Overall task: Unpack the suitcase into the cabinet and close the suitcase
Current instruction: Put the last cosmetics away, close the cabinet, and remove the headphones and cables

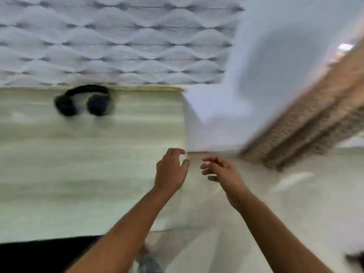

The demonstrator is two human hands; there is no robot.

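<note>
The picture is blurred. The pale cabinet (88, 164) fills the left side, and black headphones (82, 102) lie on its top near the wall. The suitcase is not in view. The left hand (170, 170) and right hand (220, 170) hang close together, fingers loosely curled, holding nothing. Moving this fast, a hand may knock the cabinet's corner.

A single head-worn wide-angle view looks forward and down from the person's own standpoint, close over the pale wood-grain cabinet top (88, 164) at left. Both bare forearms reach up from the lower edge into mid-frame, and the whole picture is smeared by motion blur.
</note>
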